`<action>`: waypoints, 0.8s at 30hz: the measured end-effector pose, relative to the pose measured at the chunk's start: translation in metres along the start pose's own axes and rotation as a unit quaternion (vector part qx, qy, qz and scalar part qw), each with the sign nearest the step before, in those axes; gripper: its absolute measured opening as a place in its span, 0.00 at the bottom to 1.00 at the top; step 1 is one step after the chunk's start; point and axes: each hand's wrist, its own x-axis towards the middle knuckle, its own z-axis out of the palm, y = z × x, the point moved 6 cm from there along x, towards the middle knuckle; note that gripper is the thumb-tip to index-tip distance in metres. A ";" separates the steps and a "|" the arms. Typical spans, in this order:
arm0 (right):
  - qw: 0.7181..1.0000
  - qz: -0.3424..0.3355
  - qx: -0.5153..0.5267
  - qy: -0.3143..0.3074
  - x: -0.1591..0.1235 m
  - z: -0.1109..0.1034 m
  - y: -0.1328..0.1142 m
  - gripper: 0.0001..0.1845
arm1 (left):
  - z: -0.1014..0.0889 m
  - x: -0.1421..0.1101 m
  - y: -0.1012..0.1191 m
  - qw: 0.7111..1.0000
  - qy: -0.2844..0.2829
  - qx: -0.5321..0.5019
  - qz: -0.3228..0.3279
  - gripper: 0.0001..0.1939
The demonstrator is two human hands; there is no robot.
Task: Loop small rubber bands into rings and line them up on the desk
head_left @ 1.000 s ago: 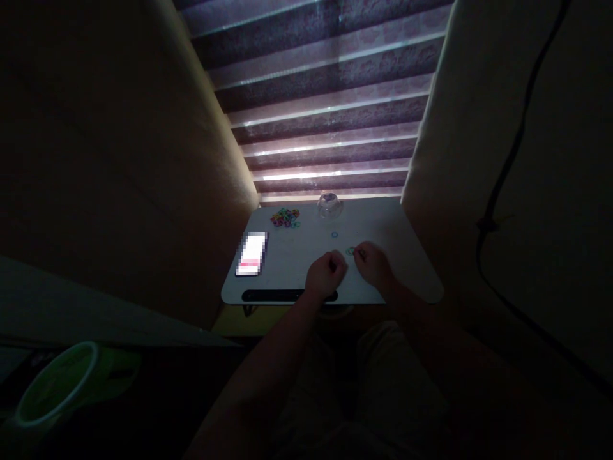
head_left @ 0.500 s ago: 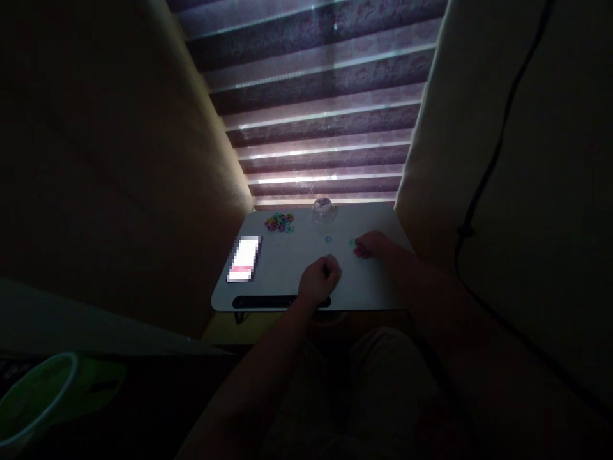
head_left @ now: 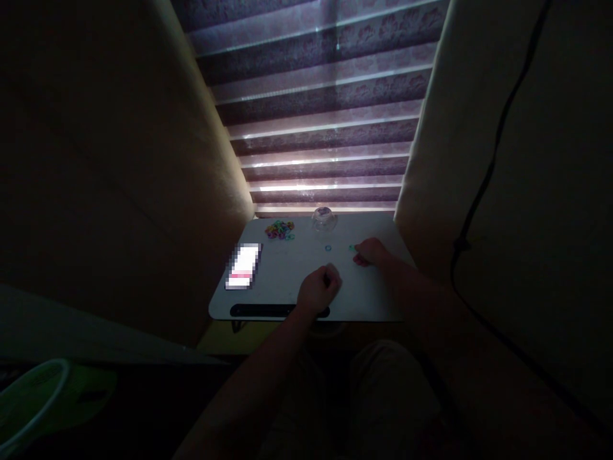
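My left hand (head_left: 318,289) is closed in a loose fist over the front of the small white table; whatever its fingers may hold is hidden. Further right, my right hand (head_left: 371,252) has its fingers curled, with the fingertips at a small green ring (head_left: 352,248), like a little hair tie, on the tabletop. Between the hands and a bit farther back lies a single bluish ring (head_left: 328,248). A pile of small multicoloured rings (head_left: 279,230) rests at the back left. Near the back edge stands a clear rounded jar (head_left: 324,220).
A phone with a bright screen (head_left: 243,266) lies on the left of the white table (head_left: 282,275). A black slot (head_left: 263,310) runs along its front edge. Walls flank both sides, a striped blind (head_left: 325,128) hangs behind, and a green tub (head_left: 52,399) is at lower left.
The whole view has shifted slightly, so the table sits lower in the picture. Both hands keep nearly the same places, the right still at the green ring.
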 end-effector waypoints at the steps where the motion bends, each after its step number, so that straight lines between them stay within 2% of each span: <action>1: 1.000 0.014 -0.011 -0.008 -0.001 0.001 0.002 0.19 | 0.000 0.000 0.000 1.000 0.000 0.002 0.000 0.08; 4: 0.999 0.032 -0.039 -0.016 -0.004 0.000 0.005 0.18 | 0.000 0.000 0.001 1.000 -0.008 -0.002 0.005 0.08; 10: 0.997 -0.016 -0.054 0.055 -0.018 -0.004 0.007 0.11 | 0.001 0.000 0.001 1.000 -0.010 -0.006 0.010 0.08; 13: 0.992 -0.060 -0.065 0.084 -0.024 -0.004 0.005 0.11 | 0.003 -0.001 -0.001 1.000 -0.011 -0.008 0.013 0.08; 18: 0.991 -0.081 -0.078 0.071 -0.026 -0.002 0.006 0.12 | 0.005 -0.001 -0.005 1.000 -0.011 0.002 0.015 0.08; 21: 0.988 -0.094 -0.100 0.065 -0.025 -0.002 0.005 0.13 | 0.004 -0.001 0.000 0.998 0.012 0.004 0.064 0.08; 24: 0.977 -0.133 -0.137 0.095 -0.031 -0.003 0.001 0.13 | 0.005 -0.001 0.007 0.990 0.036 0.078 0.109 0.17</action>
